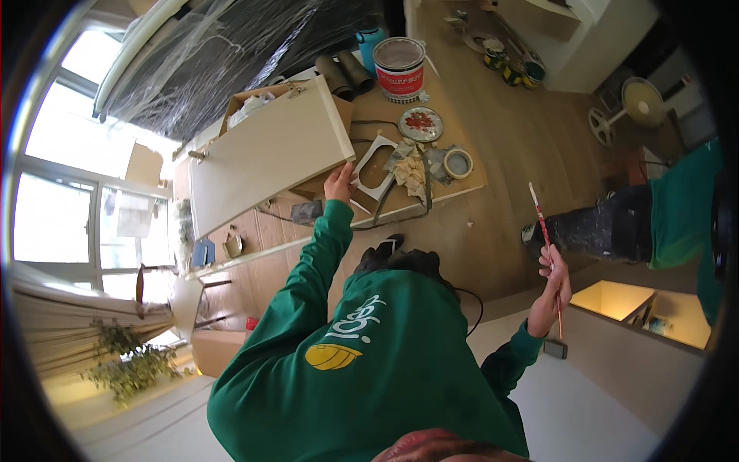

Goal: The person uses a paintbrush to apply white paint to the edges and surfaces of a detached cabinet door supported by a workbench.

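A cream cabinet door (265,154) with metal hinges lies tilted over an open cardboard box on the worktable. My left hand (339,183) grips its near right corner, fingers at the edge. Out to the right, away from the table, my right hand (551,281) holds a thin paintbrush (541,219) with a red-marked handle, its bristles pointing up and away. Close to the left hand lies a white frame with an oval opening (375,168). Crumpled cream rags or paper (410,171) sit beside it, next to a roll of tape (458,163).
A large paint can (399,69) and a red-smeared lid (420,123) stand on the table's far part. A person in green (681,208) is at the right. Small cans (512,73) and a fan (643,102) stand on the floor beyond. Plastic sheeting (231,54) covers the far left.
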{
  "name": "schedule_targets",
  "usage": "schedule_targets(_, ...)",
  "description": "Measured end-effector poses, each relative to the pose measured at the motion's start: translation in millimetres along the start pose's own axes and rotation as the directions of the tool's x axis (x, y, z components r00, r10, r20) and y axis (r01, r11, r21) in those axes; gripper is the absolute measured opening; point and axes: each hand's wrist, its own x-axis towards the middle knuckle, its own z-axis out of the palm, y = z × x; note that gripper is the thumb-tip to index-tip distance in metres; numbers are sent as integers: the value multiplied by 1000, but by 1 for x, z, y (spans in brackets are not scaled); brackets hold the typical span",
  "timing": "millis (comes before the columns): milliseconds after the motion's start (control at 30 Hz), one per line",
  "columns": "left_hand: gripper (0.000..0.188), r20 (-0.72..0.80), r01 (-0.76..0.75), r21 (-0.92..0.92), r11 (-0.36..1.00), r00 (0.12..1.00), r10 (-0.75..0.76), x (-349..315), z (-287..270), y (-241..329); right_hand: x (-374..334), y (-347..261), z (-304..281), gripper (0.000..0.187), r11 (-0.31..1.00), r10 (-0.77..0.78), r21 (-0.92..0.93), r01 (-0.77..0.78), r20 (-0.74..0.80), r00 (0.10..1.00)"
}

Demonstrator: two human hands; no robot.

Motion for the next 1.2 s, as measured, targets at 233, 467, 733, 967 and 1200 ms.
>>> schedule_targets(233,22,-46,-14,-36,999,999,13,-6,14,5,-2,21,-35,45,999,-6,36,3,69,998)
schedule_targets(467,17,-102,4,-74,997,995,-11,-1,15,5,3,46,-56,46,1000,19,18,-21,111,994)
schedule_targets(733,10,-93,-95,-88,992,992,87,3,28,17,15,48,-58,45,997,-8,76,-1,116,993)
schedule_targets(967,11,-30,-132,92,987,990,135,21,63,122,24,56,-61,43,994,34,100,-47,125,992)
schedule_targets(1200,16,-39,-137,194,971,988,148,95,83,212,28,57,-54,42,992,51,109,-66,134,990)
